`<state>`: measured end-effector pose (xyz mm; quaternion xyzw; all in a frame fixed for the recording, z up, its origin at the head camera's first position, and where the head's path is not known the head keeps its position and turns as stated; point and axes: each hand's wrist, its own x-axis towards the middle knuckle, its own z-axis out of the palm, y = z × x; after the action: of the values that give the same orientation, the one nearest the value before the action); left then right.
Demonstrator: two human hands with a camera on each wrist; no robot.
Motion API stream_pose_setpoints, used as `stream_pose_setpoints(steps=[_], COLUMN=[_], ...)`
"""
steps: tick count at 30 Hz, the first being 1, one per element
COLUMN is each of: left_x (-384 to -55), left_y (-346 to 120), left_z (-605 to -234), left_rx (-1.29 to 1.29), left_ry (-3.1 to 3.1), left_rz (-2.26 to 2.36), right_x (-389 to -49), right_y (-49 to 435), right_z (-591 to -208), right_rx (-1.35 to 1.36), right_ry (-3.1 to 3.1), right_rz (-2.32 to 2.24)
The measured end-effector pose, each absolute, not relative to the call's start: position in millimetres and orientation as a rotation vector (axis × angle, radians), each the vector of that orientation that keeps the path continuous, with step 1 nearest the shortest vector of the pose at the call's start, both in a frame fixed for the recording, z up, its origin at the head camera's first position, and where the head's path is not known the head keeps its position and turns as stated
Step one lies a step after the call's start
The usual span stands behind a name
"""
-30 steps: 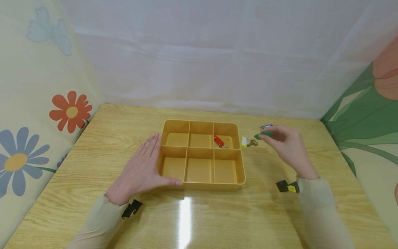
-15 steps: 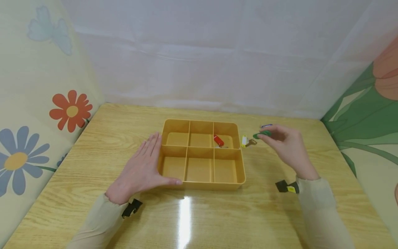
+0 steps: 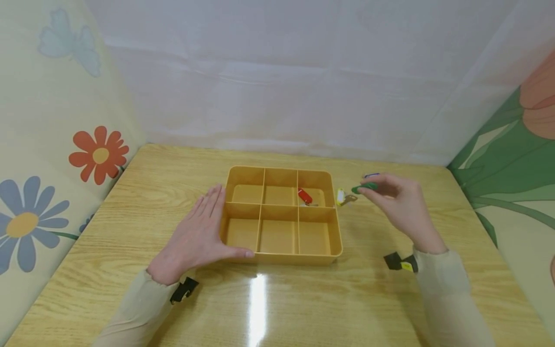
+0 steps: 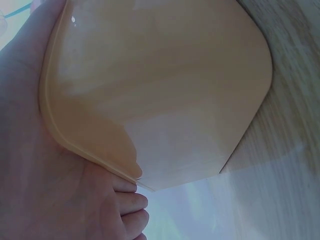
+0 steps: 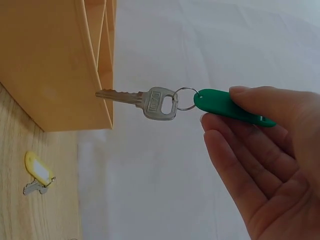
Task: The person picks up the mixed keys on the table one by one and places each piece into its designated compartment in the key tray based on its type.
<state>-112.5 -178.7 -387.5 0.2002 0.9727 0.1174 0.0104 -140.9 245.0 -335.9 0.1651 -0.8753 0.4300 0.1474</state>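
My left hand (image 3: 197,236) lies flat against the near left corner of a yellow divided box (image 3: 277,260), fingers straight along its left side and thumb along the front. Between thumb and fingers, my right hand (image 3: 401,205) pinches a green key tag (image 5: 220,104), held above the table to the right of the box. From its ring hangs a silver key (image 5: 160,104), seen clearly in the right wrist view. A red key tag (image 3: 305,195) lies in the back right compartment, its key partly hidden by the divider.
A yellow key tag (image 3: 340,197) with a key lies on the table beside the box's right side. Behind my right hand, a blue tag (image 3: 371,175) is mostly hidden. Patterned panels flank the wooden table (image 3: 347,308), and a white sheet (image 3: 277,86) hangs behind.
My right hand stays nearly in place, and the green key tag shifts very slightly to the left. My left hand and the box have not moved.
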Motion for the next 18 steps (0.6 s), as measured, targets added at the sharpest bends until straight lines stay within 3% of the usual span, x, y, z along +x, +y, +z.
stream_pose_setpoints(steps=[18], left_x=[-112.3], left_y=[-178.8], left_z=[-387.8], left_rx=[0.621], left_ry=[3.032], left_rz=[0.367], right_x=[-136.1], right_y=[241.7], right_z=[-330.0], right_rx=[0.534], right_ry=[-2.483], right_rz=[1.212])
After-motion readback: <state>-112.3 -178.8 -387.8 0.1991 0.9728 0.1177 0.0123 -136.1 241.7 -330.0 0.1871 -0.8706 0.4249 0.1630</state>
